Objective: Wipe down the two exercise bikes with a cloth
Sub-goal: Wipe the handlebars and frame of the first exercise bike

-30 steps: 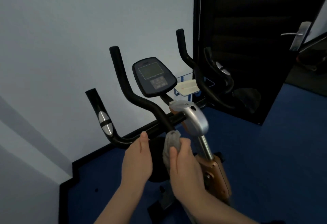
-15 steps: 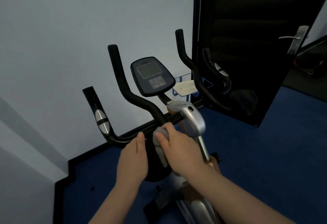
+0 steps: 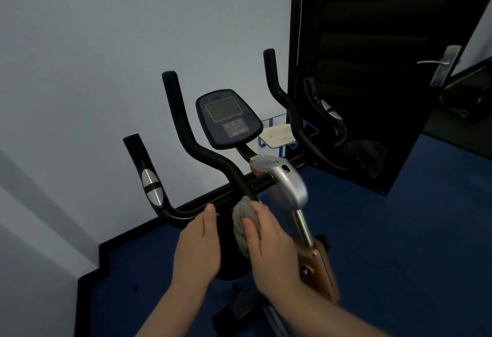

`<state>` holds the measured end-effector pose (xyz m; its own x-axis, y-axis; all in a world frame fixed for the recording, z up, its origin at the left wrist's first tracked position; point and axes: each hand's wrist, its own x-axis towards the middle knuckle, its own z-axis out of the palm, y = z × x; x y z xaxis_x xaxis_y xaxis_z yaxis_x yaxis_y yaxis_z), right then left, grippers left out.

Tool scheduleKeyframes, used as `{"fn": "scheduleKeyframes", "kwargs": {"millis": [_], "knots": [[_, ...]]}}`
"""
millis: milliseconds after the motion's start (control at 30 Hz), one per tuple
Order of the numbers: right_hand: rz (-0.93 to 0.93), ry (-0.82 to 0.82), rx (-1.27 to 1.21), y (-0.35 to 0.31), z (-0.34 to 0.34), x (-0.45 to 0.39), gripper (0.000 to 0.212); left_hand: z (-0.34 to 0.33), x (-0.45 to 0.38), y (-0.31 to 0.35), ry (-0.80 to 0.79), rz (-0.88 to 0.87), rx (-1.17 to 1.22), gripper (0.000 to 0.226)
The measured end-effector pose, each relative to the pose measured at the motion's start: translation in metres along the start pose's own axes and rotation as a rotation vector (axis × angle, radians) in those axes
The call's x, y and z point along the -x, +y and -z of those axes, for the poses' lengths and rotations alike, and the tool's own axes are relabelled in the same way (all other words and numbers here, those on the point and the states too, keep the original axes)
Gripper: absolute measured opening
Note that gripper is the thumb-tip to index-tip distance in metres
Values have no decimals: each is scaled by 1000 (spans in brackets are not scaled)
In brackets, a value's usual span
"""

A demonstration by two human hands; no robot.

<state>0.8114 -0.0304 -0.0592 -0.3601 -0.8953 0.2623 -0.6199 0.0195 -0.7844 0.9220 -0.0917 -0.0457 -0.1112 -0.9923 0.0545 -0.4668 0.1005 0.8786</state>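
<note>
We saw the right hand gripping a crumpled grey cloth against the black tubular handlebar of the exercise bike, just left of its silver stem cover. The left hand rested on that bar beside the cloth, fingers seemingly curled over it.

Grey cloth bunched, pressed against black handlebar of exercise bike, just below console; silver post upright.
</note>
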Motion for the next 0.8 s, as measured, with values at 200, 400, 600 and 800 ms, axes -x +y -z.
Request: {"fn": "scheduleKeyframes", "kwargs": {"millis": [200,400,600,800], "knots": [[66,-106,173,7,7,-33,27,0,0,-1,4,5,15,54],[39,-25,-20,4,7,0,42,0,0,-1,5,18,19,53],[73,-176,196,4,10,-43,30,-1,1,-3,17,17,36,54],[-9,58,-158,13,-9,-4,41,-2,1,-4,45,45,16,51]]}}
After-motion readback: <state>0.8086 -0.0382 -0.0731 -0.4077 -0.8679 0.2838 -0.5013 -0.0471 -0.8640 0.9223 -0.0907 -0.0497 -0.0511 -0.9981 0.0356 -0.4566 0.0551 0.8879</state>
